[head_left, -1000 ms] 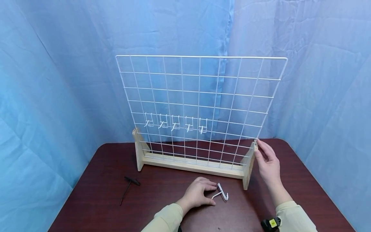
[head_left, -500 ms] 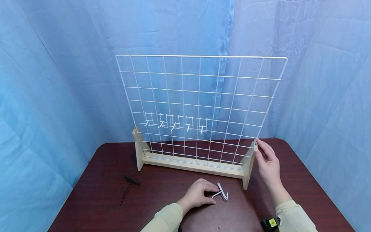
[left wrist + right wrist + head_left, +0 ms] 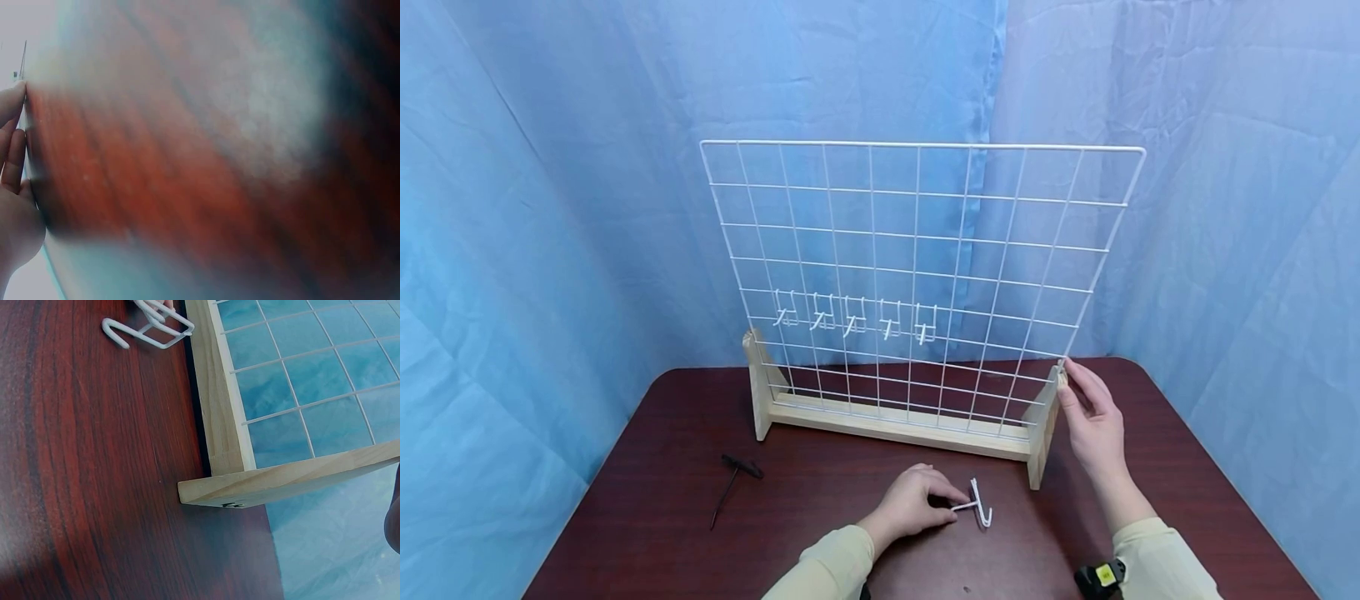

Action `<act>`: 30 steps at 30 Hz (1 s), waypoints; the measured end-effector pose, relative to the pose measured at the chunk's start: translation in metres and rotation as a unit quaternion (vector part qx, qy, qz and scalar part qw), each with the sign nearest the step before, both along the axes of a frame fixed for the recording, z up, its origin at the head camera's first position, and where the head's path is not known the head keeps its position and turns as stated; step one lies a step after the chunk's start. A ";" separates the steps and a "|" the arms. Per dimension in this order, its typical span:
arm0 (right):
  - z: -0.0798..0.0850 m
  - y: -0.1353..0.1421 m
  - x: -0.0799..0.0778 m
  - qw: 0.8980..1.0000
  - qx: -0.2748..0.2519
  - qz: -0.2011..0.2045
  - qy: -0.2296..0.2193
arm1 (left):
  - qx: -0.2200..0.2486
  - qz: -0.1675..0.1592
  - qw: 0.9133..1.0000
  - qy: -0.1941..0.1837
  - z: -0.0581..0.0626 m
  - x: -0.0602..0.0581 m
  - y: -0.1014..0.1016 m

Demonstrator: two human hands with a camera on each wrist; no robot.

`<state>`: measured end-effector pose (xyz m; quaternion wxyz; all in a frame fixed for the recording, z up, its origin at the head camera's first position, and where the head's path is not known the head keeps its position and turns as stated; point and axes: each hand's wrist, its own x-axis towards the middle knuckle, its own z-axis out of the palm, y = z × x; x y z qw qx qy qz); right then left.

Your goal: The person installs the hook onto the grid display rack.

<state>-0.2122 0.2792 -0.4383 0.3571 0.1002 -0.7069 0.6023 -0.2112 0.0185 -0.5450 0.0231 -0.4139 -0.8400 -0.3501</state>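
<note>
1. Jutting from the left hand [image 3: 913, 500], a white wire hook with a curved end [image 3: 981, 507] is at the dark red wood-grain table [image 3: 820, 542]; whether it touches the tabletop, I cannot tell.
2. That hand is nearly closed at the tips, thumb and forefinger pinching the hook's stem; the left wrist view is mostly blurred.
3. Just behind stands a pale wooden stand with two upright ends [image 3: 902, 428], bearing a white wire grid panel [image 3: 917, 146].
4. Five small white wire hooks [image 3: 854, 318] hang in a row on the panel, left of its middle and partway up.
5. The right hand [image 3: 1099, 425] grips the top of the stand's right upright, thumb in front, fingers behind.
6. Toward the table's left lies a black T-shaped piece with a thin rod [image 3: 742, 468].
7. Pale blue cloth curtains [image 3: 587, 167] surround the table.
</note>
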 end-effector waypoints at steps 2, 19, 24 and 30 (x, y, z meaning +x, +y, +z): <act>0.000 0.000 0.000 1.000 -0.001 -0.001 0.001 | 0.006 -0.001 1.000 0.005 0.000 -0.001 0.000; 0.000 -0.001 0.000 1.000 -0.001 0.000 0.004 | 0.006 0.009 1.000 0.000 0.001 0.003 0.000; 0.001 -0.001 0.001 1.000 0.004 -0.003 0.002 | 0.003 0.016 1.000 -0.022 0.003 0.001 0.000; 0.002 -0.002 0.002 1.000 0.003 -0.003 0.001 | 0.020 0.041 0.998 -0.035 0.002 0.001 -0.001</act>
